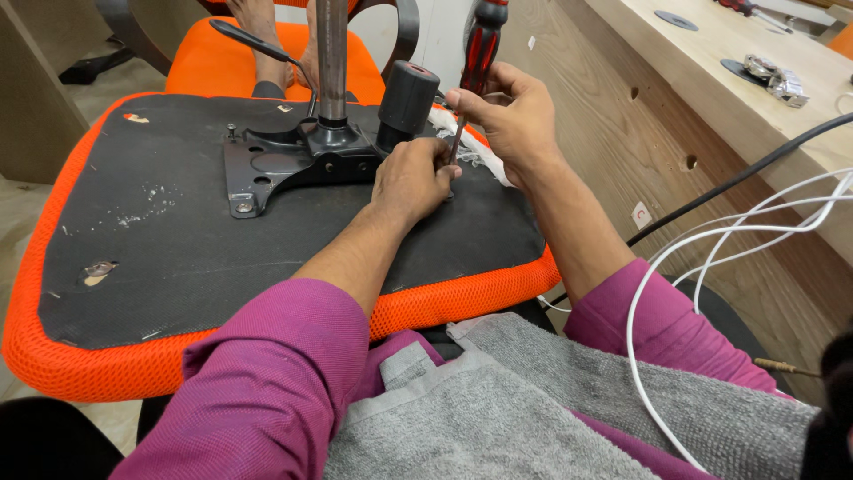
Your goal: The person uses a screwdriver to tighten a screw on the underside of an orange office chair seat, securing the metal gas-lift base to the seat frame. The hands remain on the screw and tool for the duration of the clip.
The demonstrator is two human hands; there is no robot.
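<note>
Upside down across the person's lap lay the chair seat [178, 258], its black underside facing up and its orange mesh edge running round the near and left sides. Bolted to the far middle of that underside sat the black metal plate [284, 164], with the chrome column [331, 58] rising straight up from it and a black cylinder knob [407, 96] just to its right. Both hands met at the right end of the plate, close together and nearly touching. The right hand [514, 124] was clenched around the shaft of a screwdriver [480, 53], whose red and black handle pointed up and away while its tip slanted down and left toward the seat, so its long axis ran steeply, almost upright. The left hand [413, 178] lay curled just left of the tip, fingers pressed down at the plate's edge; whether it pinched a screw could not be told. White cloth [475, 156] showed between and behind the hands. Farther right ran a wooden worktop [711, 80], with white cables [737, 231] and a grey towel [498, 400] nearer the person.
</note>
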